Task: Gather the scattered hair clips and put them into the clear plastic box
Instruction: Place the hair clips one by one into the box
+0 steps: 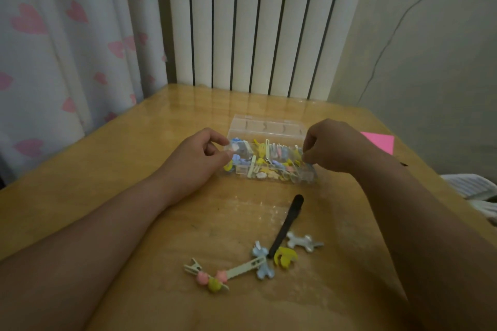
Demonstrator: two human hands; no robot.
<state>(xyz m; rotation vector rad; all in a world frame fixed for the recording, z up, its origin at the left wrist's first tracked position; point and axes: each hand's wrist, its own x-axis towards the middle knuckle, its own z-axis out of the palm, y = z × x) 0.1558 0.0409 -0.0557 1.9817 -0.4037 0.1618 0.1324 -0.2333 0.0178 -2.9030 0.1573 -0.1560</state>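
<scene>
Head view: my left grip (199, 158) pinches the clear plastic box (269, 126) at its left end, right grip (336, 146) at its right; hair clips (262, 267) lie toward the tabletop's (107, 164) near edge.

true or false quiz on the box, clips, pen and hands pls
1. The box already holds clips. True.
2. No clips are left outside the box. False: several lie by the pen, including a yellow clip.
3. The left hand rests on the pen. False: it is at the box's left end.
4. The right hand is at the box's right end. True.
5. The pink paper lies left of the box. False: it lies to the right.
</scene>
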